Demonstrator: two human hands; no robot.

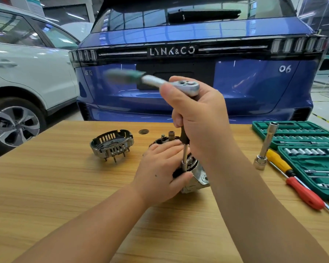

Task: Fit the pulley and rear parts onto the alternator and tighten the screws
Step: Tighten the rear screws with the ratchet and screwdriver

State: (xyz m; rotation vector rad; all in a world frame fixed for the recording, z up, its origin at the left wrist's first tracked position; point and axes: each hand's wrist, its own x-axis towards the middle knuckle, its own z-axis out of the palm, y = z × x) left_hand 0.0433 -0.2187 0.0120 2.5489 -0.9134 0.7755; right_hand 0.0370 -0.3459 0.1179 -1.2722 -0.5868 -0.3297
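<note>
The alternator (198, 175) lies on the wooden table (65, 186), mostly hidden under my hands. My left hand (160, 171) grips its body, thumb curled near the socket. My right hand (199, 118) grips the upright extension bar just under the head of a ratchet wrench (186, 86), whose green handle points left and is blurred. The socket (184, 165) at the bar's lower end sits on the alternator. A slotted metal rear cover (111, 146) stands apart to the left on the table.
A green socket set case (300, 141) lies open at the right. Beside it are a tall socket extension (266, 147), a yellow-handled screwdriver (279, 162) and a red-handled screwdriver (302, 192). A small round part (143, 131) lies behind. A blue car and a white car stand beyond the table.
</note>
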